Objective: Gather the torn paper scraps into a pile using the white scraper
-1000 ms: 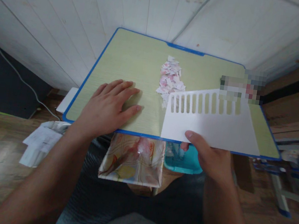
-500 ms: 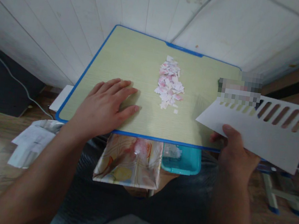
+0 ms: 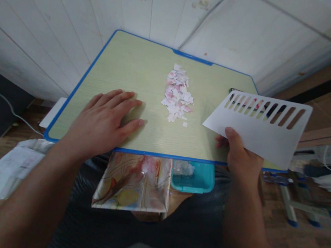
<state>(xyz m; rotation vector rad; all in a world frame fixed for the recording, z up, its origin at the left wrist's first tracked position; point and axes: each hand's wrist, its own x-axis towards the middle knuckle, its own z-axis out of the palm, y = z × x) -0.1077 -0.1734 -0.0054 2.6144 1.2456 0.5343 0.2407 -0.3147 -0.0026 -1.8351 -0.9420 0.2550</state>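
My left hand [image 3: 103,121] rests on the pale green tabletop [image 3: 128,60], fingers spread and nothing in them. To its right lies a long heap of small torn paper scraps [image 3: 177,94], white with some pink. My right hand [image 3: 241,149] grips the lower edge of a flat white scraper [image 3: 255,125] with a row of slanted slots along its top. The scraper is held tilted over the right part of the table. Behind it, a dark-edged object [image 3: 232,91] on the table is mostly hidden.
Below the table's blue front edge [image 3: 161,155] sit a patterned open box [image 3: 130,195] and a turquoise bin [image 3: 198,183] with something whitish inside. Papers [image 3: 20,160] lie at the lower left. A white panelled wall [image 3: 163,12] with a cable stands behind the table.
The view has shifted, so the table appears further left. The scraper has tilted and swung slightly in my right hand, nearer the heap. My left hand stays flat on the table.
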